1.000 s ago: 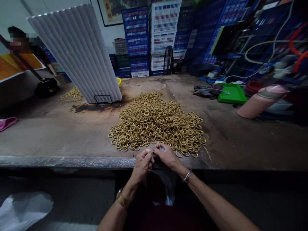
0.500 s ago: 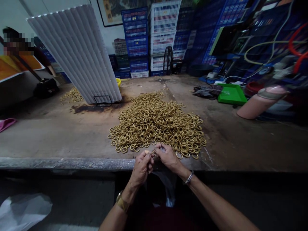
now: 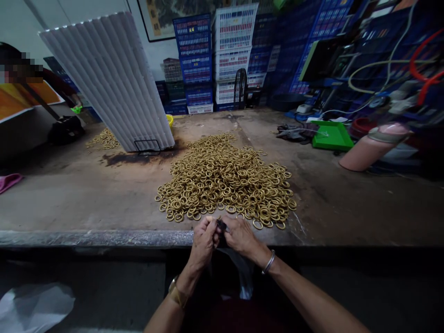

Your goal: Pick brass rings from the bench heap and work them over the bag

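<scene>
A heap of brass-coloured rings (image 3: 225,178) lies on the worktable. At its near edge, over the table's front edge, my two hands meet. My left hand (image 3: 204,238) is closed in a pinch, its fingertips at a brass ring (image 3: 219,217) of which only a small bit shows. My right hand (image 3: 243,236) is closed around a small dark thing (image 3: 222,225), pressed against the ring between both hands. The kind of that dark thing is hard to make out, as the fingers cover most of it.
A tall white corrugated panel (image 3: 114,83) leans in a black wire stand (image 3: 147,147), with a smaller ring pile (image 3: 104,140) behind. To the right are a green tray (image 3: 332,136) and a pink bottle (image 3: 374,148). Stacked crates (image 3: 232,60) stand behind; a person (image 3: 57,85) is far left.
My right hand has turned over, bringing the dark thing down between the hands against the ring. My left hand has barely moved. A bright green thing now shows at the person's hand.
</scene>
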The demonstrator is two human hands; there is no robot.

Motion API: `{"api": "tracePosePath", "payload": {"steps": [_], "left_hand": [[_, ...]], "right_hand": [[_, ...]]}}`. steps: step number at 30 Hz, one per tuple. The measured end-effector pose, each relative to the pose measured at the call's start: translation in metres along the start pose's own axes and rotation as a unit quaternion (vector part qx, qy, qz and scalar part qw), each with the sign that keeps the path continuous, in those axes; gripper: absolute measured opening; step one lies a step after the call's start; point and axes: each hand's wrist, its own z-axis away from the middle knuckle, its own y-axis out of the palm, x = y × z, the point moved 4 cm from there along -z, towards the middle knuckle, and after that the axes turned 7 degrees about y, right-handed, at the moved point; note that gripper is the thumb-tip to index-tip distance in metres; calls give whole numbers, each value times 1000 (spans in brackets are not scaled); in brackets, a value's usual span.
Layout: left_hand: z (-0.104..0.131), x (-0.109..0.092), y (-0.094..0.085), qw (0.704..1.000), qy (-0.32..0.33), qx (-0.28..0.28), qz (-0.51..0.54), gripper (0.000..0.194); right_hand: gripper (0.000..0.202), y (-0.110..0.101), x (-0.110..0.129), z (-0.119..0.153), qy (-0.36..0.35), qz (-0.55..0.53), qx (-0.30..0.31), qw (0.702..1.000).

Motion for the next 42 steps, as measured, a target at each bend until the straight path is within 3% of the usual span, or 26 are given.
{"api": "tracePosePath", "payload": {"steps": [9, 13, 18, 24, 33, 38, 42], "left_hand": [[6, -1, 2, 1000, 4, 10, -10, 33], [15, -8, 3, 998, -9, 44, 53, 28], [13, -2, -2, 986, -69, 40, 147, 28], [6, 2, -5, 977, -97, 3, 190, 25], [0, 4, -7, 955, -125, 38, 265, 27], [-1, 8, -7, 957, -132, 1, 258, 24], [0, 6, -6, 967, -115, -10, 228, 27]], "right_hand": [[24, 4, -4, -3, 43, 39, 23, 998], [25, -8, -20, -10, 93, 63, -14, 994], [22, -20, -35, -15, 148, 58, -73, 985], [22, -15, -35, -20, 153, 94, -66, 982], [20, -18, -32, -19, 155, 91, -66, 982], [20, -17, -22, -19, 109, 84, -71, 988], [19, -17, -20, -22, 115, 89, -44, 988]]}}
